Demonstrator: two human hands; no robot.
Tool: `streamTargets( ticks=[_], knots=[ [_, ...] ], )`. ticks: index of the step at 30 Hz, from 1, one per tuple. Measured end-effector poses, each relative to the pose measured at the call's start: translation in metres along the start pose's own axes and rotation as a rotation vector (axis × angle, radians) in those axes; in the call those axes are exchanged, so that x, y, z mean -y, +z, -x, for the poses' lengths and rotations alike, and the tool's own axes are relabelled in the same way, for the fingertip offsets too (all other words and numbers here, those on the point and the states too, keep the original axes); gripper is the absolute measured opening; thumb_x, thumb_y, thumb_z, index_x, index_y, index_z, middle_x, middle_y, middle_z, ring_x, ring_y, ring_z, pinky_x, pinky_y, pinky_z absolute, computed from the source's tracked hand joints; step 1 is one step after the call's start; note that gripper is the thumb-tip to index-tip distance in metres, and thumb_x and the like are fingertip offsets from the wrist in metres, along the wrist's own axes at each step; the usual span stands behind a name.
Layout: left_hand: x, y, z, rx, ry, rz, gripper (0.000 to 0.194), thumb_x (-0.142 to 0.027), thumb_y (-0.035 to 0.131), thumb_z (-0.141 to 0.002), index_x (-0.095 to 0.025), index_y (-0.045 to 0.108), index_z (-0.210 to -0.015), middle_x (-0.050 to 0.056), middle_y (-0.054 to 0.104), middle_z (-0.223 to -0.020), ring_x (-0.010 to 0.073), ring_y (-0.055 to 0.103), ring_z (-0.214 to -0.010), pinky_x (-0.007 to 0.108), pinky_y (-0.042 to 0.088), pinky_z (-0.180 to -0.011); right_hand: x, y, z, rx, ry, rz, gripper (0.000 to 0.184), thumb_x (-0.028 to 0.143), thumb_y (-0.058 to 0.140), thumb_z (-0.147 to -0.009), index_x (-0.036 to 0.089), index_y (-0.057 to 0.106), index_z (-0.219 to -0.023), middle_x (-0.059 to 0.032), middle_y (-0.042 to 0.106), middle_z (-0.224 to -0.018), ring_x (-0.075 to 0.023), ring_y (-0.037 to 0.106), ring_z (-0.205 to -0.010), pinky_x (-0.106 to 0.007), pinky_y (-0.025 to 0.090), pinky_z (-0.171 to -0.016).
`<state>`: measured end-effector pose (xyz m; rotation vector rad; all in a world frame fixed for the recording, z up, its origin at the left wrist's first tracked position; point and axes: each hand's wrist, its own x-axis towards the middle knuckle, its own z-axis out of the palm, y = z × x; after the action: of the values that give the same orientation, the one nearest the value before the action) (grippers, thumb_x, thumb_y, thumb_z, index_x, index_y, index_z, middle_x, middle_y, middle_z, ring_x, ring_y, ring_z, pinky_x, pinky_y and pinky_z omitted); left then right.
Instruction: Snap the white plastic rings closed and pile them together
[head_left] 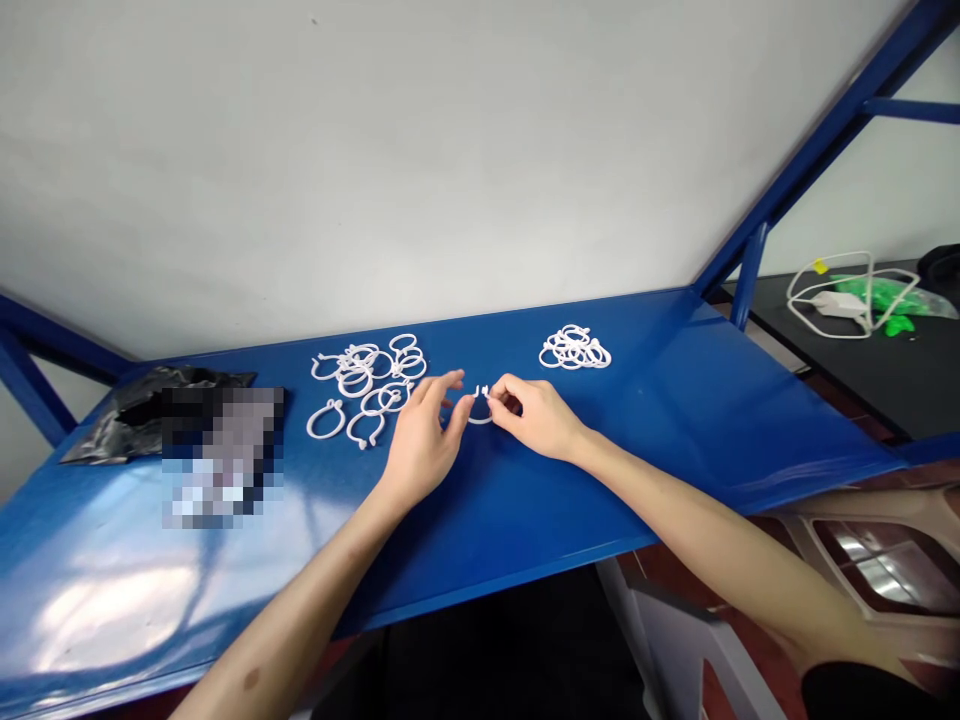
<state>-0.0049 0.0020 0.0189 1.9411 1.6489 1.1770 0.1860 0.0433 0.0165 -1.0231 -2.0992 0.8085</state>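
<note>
Both of my hands meet over the middle of a blue metal table [675, 420], pinching one white plastic ring [480, 404] between them. My left hand [424, 440] holds the ring's left side with thumb and fingertips. My right hand [534, 415] pinches its right end, where the ring's open ends show. A loose scatter of several white rings [367, 380] lies just left of and behind my left hand. A tighter pile of white rings [575, 349] sits further back on the right.
A black plastic bag [142, 410] lies at the table's left, next to a blurred patch. Blue frame bars [795, 180] rise at the right. Beyond them a dark table [885, 370] carries a white cable and green pieces. A white wall stands behind.
</note>
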Motion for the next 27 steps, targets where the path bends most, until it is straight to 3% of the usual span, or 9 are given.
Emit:
streamTargets(
  ticks=[3,10,20,24,27],
  knots=[
    [0.007,0.0,-0.004,0.192,-0.18,0.204,0.032,-0.047,0.056,-0.095,-0.021,0.074,-0.104,0.005,0.078,-0.095,0.0189,0.069,-0.081,0.03,0.052,-0.073,0.0,0.0,0.001,0.011,-0.026,0.021,0.009,0.025,0.057,-0.097,0.022,0.061,-0.089,0.0007,0.07,-0.081,-0.0139,0.064,-0.069,-0.026,0.047,-0.066],
    [0.007,0.0,-0.003,0.278,-0.347,0.53,0.045,-0.062,0.068,-0.084,-0.018,0.069,-0.095,0.007,0.079,-0.082,0.0181,0.069,-0.072,0.029,0.052,-0.069,0.001,0.003,0.001,-0.101,-0.205,0.052,0.01,0.023,0.056,-0.102,0.022,0.064,-0.095,-0.0031,0.072,-0.093,-0.0172,0.065,-0.088,-0.03,0.05,-0.08],
    [0.007,0.007,0.005,0.279,-0.302,0.409,0.03,-0.049,0.064,-0.087,-0.019,0.063,-0.081,0.006,0.077,-0.075,0.0193,0.071,-0.07,0.03,0.053,-0.071,-0.012,0.003,0.002,0.08,-0.415,0.195,0.021,0.024,0.048,-0.106,0.02,0.065,-0.094,-0.005,0.07,-0.088,-0.0184,0.055,-0.077,-0.031,0.047,-0.074],
    [0.009,0.006,0.005,0.303,-0.259,0.338,0.025,-0.043,0.061,-0.088,-0.02,0.064,-0.08,0.004,0.077,-0.075,0.0188,0.071,-0.069,0.029,0.053,-0.07,-0.012,0.003,0.003,0.143,-0.419,0.218,0.022,0.024,0.047,-0.107,0.02,0.066,-0.096,-0.0054,0.07,-0.089,-0.0195,0.056,-0.08,-0.033,0.048,-0.077],
    [0.012,0.003,0.0,0.308,-0.203,0.28,0.027,-0.045,0.058,-0.092,-0.021,0.067,-0.086,0.003,0.076,-0.076,0.0181,0.07,-0.067,0.028,0.053,-0.067,-0.006,0.007,0.003,0.088,-0.323,0.18,0.021,0.025,0.047,-0.107,0.022,0.065,-0.096,-0.0049,0.07,-0.093,-0.0196,0.059,-0.085,-0.034,0.049,-0.082]
  ],
)
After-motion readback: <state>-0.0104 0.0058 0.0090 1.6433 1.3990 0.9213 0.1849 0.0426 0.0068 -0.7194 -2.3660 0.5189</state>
